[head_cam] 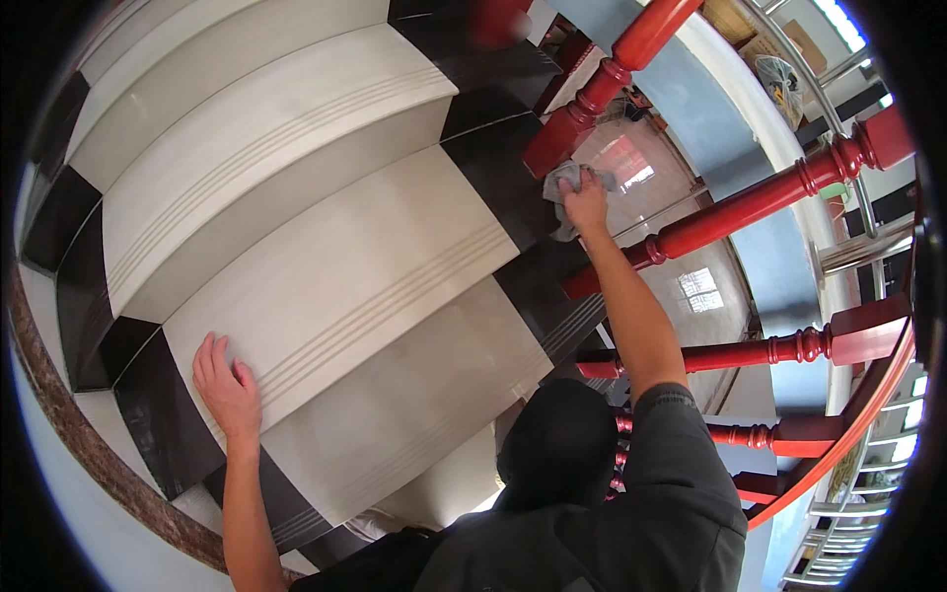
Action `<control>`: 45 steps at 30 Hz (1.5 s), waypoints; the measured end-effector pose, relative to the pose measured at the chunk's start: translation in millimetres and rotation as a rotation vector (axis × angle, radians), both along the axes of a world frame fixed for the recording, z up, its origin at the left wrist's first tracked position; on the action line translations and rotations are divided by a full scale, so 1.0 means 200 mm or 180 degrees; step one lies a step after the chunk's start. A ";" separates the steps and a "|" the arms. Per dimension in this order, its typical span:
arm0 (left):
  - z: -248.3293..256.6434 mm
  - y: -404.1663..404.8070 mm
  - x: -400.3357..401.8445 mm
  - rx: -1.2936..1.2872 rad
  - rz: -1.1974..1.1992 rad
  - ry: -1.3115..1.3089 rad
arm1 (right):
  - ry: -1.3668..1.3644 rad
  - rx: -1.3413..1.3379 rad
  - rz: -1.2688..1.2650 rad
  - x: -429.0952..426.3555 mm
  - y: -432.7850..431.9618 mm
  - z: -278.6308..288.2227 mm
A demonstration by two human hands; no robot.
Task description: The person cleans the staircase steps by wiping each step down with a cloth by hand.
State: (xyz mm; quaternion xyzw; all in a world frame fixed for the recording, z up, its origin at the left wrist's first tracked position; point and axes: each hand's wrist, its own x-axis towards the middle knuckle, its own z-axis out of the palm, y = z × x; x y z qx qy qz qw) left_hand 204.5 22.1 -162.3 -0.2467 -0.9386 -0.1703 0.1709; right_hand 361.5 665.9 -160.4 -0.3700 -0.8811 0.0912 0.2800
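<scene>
A bunched grey cloth is under the fingers of my right hand. It lies along the outer edge of the black side border of a stair tread, close to the foot of a red turned baluster. Another red baluster stands on the other side of that hand, and my forearm passes across its lower end. My left hand rests on the cream stair tread near its opposite end, thumb apart from the fingers, holding nothing.
More cream steps with grooved nosings rise ahead. A brown skirting strip curves along the left wall. Past the balusters lie a shiny lower floor, a metal railing and a plastic bag. A red handrail bends at right.
</scene>
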 end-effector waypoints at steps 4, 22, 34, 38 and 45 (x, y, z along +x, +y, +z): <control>0.00 -0.03 0.03 -0.0070 0.0078 0.0010 | -0.0574 0.0801 -0.0253 -0.11 -0.37 -0.03; 0.05 -0.02 0.02 0.0022 0.0117 -0.0177 | -0.2924 0.1053 -0.0444 -1.09 0.10 0.15; 0.01 -0.04 0.01 -0.0006 0.0135 -0.0097 | 0.0101 0.0553 0.2803 -0.13 -0.78 0.12; 0.02 -0.03 0.03 0.0070 0.0072 -0.0032 | 0.0859 -0.0583 0.1589 0.14 -0.57 0.07; -0.01 -0.02 0.01 0.0044 0.0056 -0.0002 | 0.1115 -0.0674 -0.0369 -0.20 0.17 0.14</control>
